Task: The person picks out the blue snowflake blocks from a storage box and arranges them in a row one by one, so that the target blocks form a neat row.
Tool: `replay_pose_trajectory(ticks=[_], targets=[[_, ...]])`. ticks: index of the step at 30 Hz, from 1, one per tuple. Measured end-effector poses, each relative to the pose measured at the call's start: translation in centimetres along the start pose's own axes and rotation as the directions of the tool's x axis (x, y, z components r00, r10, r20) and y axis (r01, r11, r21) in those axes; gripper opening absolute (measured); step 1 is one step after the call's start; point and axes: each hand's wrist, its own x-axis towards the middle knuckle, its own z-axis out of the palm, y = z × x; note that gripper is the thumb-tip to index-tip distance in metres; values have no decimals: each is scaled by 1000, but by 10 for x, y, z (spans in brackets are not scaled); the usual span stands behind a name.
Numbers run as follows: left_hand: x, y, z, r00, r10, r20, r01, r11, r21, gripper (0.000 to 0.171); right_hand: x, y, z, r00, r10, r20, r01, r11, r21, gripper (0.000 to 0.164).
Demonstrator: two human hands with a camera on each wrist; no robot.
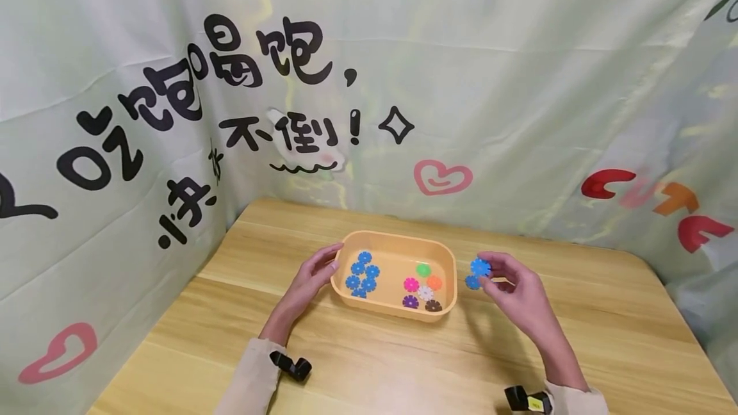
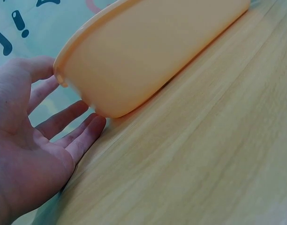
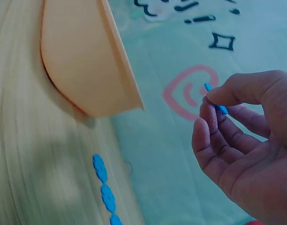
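Observation:
Between thumb and fingertips, my right hand pinches a blue notched plastic disc, seen edge-on in the right wrist view. More blue discs lie in a row on the table beyond the tray's right end; in the head view one of these discs shows just below the held one. My left hand rests its fingers against the left end of the peach plastic tray. In the left wrist view its fingertips touch the tray's outer wall and rim, fingers spread.
Inside the tray, several blue discs sit at the left. Green, orange, pink, white, purple and brown discs lie at its right. The wooden table meets a printed cloth curtain at the back and left.

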Motion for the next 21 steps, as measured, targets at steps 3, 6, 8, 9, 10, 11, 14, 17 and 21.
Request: replay_pose_trajectory(ticks=[3,6,8,9,10,11,14,17,21], targets=[[0,0,0,1000,2,3,-2,1000,3,46,-1,5,-10,1000,5,-22,-6,999,-44,37],[1,1,-1,1000,-4,6,4,1000,6,46,-3,9,-18,999,8,-47,-12,997,-80,37],[1,1,-1,1000,-10,2,10,1000,12,45,-4,11,-23,998,13,-60,-19,995,-99,38],[0,1,-2,1000,-12,1,12,1000,14,44,-5,12,-25,998,17,-65,-24,994,-105,38],[0,1,-2,1000,-14,0,14,1000,15,43,-5,14,-27,997,21,-70,-28,993,-112,38],[0,1,-2,1000,-17,-1,17,1000,18,43,-5,16,-29,997,27,-75,-36,992,-120,39],[-1,1,-3,1000,-24,-3,24,999,21,42,-6,23,-34,995,44,-86,-57,988,-145,40],[0,2,-2,1000,-20,-2,20,1000,20,43,-7,31,-39,993,61,-103,-78,983,-166,40],[1,1,-1,1000,-2,5,2,1000,18,45,-9,39,-43,989,93,-112,-112,978,-174,39]])
